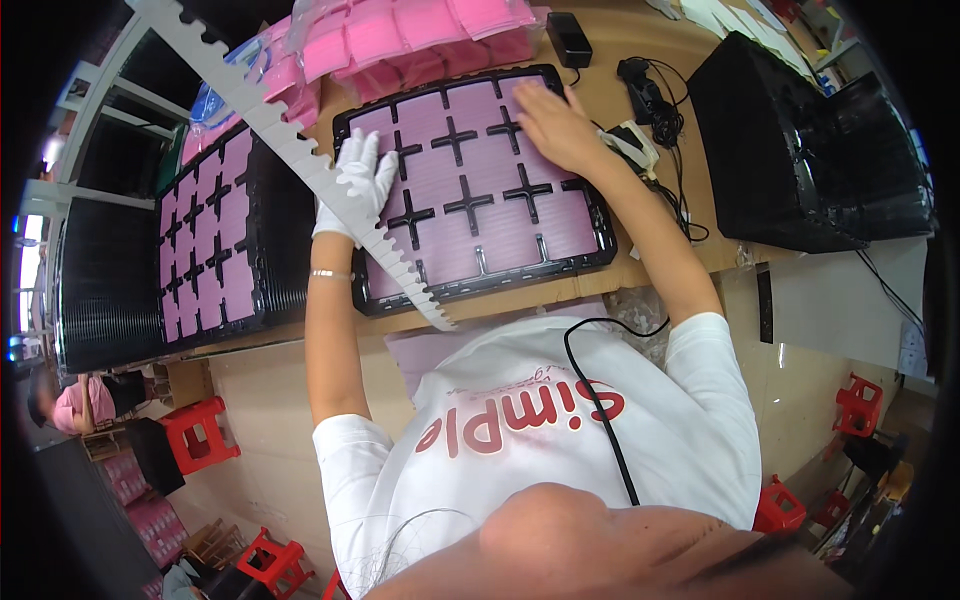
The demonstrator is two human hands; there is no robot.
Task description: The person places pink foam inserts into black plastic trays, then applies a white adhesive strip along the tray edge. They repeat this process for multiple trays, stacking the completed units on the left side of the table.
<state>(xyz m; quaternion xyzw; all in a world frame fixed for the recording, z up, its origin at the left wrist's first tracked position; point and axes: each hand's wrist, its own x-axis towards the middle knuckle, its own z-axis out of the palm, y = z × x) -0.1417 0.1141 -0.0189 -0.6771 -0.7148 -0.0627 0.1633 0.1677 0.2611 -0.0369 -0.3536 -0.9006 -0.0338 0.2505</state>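
A black plastic tray (480, 285) lies before me on the table. Lilac-pink sheet (435, 160) shows in its cells, between black cross-shaped dividers (467, 205). My left hand (362, 178), in a white glove, rests at the tray's left edge with its fingers apart. Bare, my right hand (556, 125) lies flat over the far right corner, fingers stretched out. Neither hand holds anything that I can see. A pale strip with a toothed edge (290, 150) runs diagonally across the view and covers part of the glove and wrist.
To the left stand stacked black trays (285, 230) topped with the same pink sheet. Bagged pink pieces (410, 35) lie behind. A black adapter (569, 40), tangled black cables (660, 110) and black stacked trays (770, 150) are rightward. Red stools (200, 437) stand on the floor.
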